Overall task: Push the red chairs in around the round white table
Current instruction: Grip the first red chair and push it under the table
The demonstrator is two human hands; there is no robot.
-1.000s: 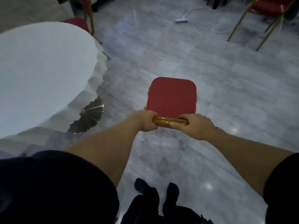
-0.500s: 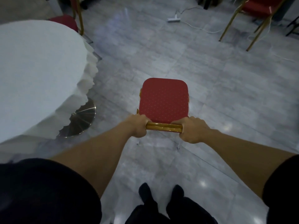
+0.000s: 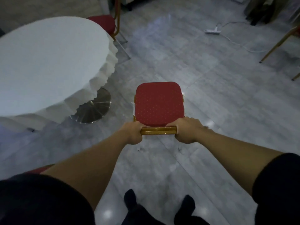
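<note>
A red chair with a dotted seat and gold frame stands on the grey floor straight ahead, to the right of the round white table. My left hand grips the left end of its gold top rail and my right hand grips the right end. The chair is apart from the table, with bare floor between them. A second red chair sits tucked against the table's far edge. The table's shiny metal base shows below the scalloped cloth.
A white power strip and its cable lie on the floor at the back right. Gold legs of another chair stand at the right edge. A bit of red shows by my left arm. My feet are at the bottom.
The view has swung left and forward, so more of the table top shows. Both hands have kept their grip on the rail, and the chair now sits squarer in front of me.
</note>
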